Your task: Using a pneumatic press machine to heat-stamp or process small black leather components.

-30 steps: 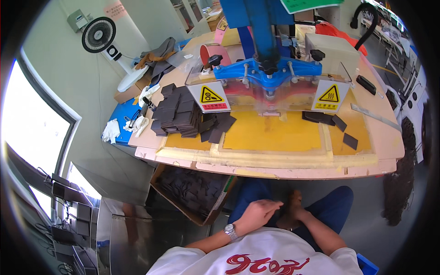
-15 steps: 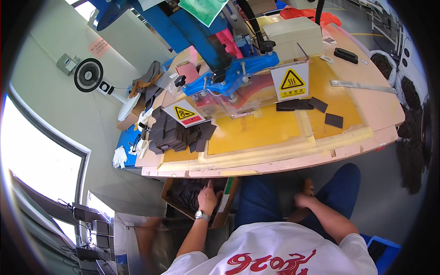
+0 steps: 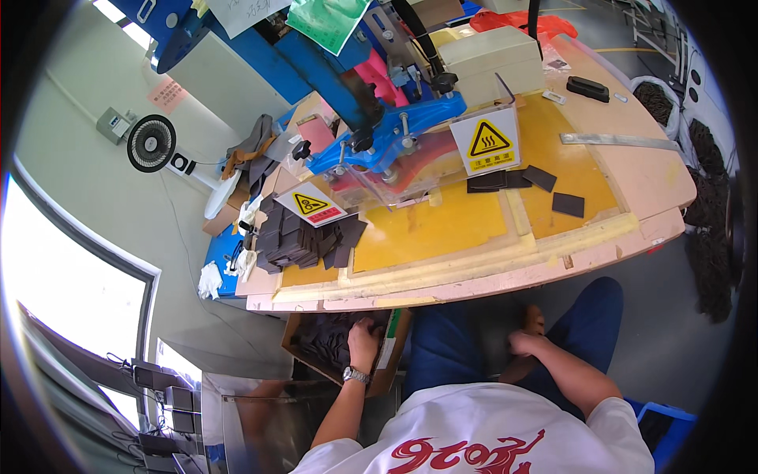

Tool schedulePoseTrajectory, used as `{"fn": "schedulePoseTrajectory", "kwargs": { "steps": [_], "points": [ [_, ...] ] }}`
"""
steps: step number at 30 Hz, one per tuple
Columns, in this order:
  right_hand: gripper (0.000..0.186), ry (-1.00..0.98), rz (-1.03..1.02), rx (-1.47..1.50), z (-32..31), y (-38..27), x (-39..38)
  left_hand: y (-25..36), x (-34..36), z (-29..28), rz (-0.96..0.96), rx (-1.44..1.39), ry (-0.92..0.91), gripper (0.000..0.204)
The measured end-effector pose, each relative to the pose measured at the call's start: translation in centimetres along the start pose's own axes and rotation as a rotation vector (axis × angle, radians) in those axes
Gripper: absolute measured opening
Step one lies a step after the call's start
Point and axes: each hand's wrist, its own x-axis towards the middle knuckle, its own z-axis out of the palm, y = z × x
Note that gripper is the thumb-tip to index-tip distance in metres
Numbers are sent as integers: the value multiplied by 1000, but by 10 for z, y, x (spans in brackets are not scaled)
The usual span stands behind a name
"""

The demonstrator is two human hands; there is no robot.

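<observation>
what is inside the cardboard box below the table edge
Dark pieces, piled loosely, with the left hand over some; the cardboard box's bottom is covered and cannot be seen.

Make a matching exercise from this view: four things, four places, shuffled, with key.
Things:
1. left hand
2. metal ruler
3. big pile of dark pieces
4. fan

Places:
A. lying on the right part of the table
B. near the wall, beyond the table's left end
C. at the open cardboard box below the table's near edge
D. on the left part of the table

Pairs: 1-C, 2-A, 3-D, 4-B
</observation>
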Motion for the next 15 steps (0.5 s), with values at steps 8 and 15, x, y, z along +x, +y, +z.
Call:
{"fn": "schedulePoseTrajectory", "kwargs": {
  "steps": [8,15],
  "points": [
    [32,51,-1,-29,1,2,-6,9,-4,-36,-117,-269,185,23],
    [38,103,-227,-84,45,35,51,88,-25,-146,-142,-588,366,28]
  ]
}}
